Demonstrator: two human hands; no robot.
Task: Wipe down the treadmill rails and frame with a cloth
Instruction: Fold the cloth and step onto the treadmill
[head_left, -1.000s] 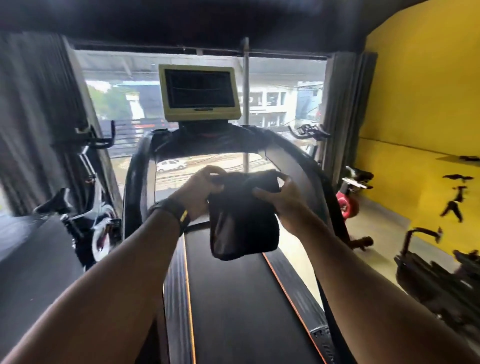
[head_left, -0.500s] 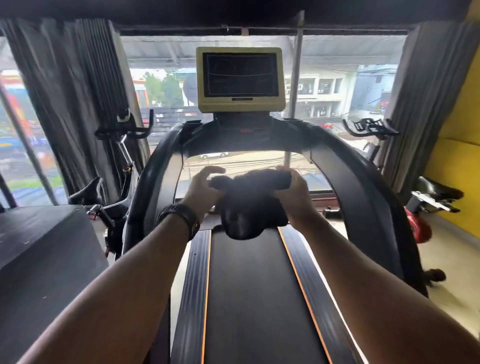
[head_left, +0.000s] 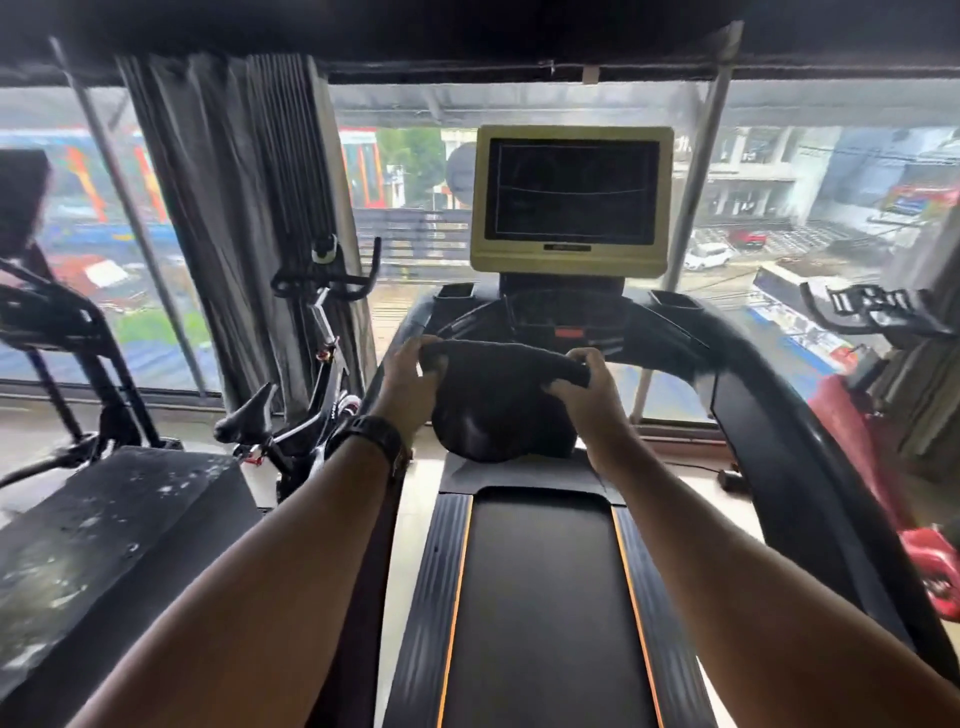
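A large black treadmill with an orange-edged running belt (head_left: 540, 597) is filling the middle of the view, its long axis running straight away from the person toward the window. Its curved black frame rail (head_left: 769, 441) is arching down the right side. A scuffed black box-shaped block (head_left: 104, 545) is sitting to the left, with a grey pleated curtain (head_left: 234, 208) hanging behind it and a black spin bike (head_left: 317, 405) standing between block and treadmill. A red exercise bike (head_left: 857, 431) is showing at the right edge. A yellow-framed dark console screen (head_left: 571, 200) is standing upright at the treadmill's head.

Both bare forearms are reaching forward over the belt, converging toward the console.

A black soft cloth (head_left: 501, 410) is hanging in the air between the hands, below the console and over the front end of the deck. Its top edge is stretching left to right across the treadmill's width, while the rest is sagging down in a rounded bulge; whether that bulge is touching the front cover cannot be told.

The left hand (head_left: 410, 379) is holding the cloth's left end, its grip clamped on the fabric with fingers curled over the top. The right hand (head_left: 587, 395) is pinching the right end the same way, knuckles up. A black wristwatch (head_left: 374, 441) is sitting on the left wrist.
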